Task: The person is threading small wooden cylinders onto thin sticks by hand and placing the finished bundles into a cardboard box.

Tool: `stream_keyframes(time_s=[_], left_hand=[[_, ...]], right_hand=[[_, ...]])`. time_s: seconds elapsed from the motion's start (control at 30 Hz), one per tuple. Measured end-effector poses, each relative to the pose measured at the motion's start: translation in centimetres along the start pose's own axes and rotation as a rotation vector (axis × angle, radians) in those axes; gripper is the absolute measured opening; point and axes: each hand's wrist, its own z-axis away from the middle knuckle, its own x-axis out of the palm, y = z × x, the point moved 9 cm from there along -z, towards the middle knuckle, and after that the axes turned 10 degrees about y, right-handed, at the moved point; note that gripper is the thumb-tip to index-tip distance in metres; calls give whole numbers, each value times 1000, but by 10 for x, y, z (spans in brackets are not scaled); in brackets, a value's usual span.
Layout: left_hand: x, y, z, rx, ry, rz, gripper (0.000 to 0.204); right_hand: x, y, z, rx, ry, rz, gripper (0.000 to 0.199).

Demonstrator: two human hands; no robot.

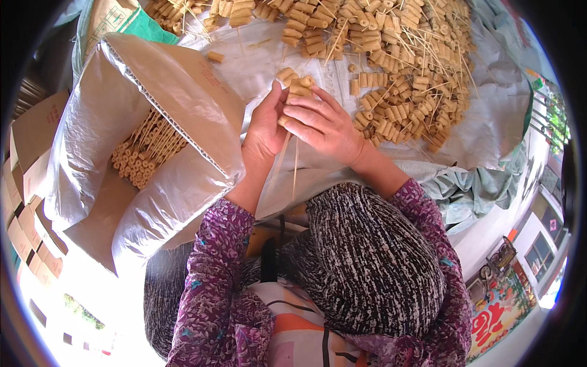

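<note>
My left hand (264, 122) and my right hand (325, 127) meet in front of me, fingers closed around a small bunch of skewers (301, 87). Tan, ridged, hollow rolls show above the fingers, and two thin bare sticks hang below the palms. How many skewers each hand has is hidden. Beyond and to the right spreads a big heap of similar skewers (403, 104), lying in many directions. To my left stands an open carton (195, 79) lined with clear plastic (92, 140). Inside it, skewers (147, 150) lie packed side by side, their round roll ends showing.
A pale sheet (501, 110) lies under the heap, with a bunched grey-green cloth (468, 196) along its near right edge. One loose roll (214, 57) lies by the carton. Stacked cartons (36, 226) stand at far left, a motorcycle (498, 260) at far right.
</note>
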Motion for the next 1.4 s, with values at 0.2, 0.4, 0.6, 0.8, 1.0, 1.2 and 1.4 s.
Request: stream_keyframes(time_s=[0.2, 0.4, 0.6, 0.8, 1.0, 1.2, 1.4], left_hand=[[-19, -5, -7, 45, -30, -134, 48], [-15, 3, 0, 105, -61, -195, 52], [-42, 8, 2, 107, 22, -407, 54], [-9, 21, 20, 612, 84, -757, 56], [-30, 17, 13, 556, 118, -812, 51], [-56, 28, 19, 451, 337, -507, 40], [-59, 24, 10, 432, 308, -423, 42]], right_hand=[[9, -8, 20, 24, -140, -76, 29], [12, -9, 21, 34, -114, -154, 28], [-8, 7, 6, 164, 47, -217, 27], [28, 80, 79, 1362, 55, -657, 19], [58, 79, 82, 1420, 110, -904, 22], [66, 111, 93, 1200, -504, -107, 30], [78, 111, 105, 997, -737, 162, 25]])
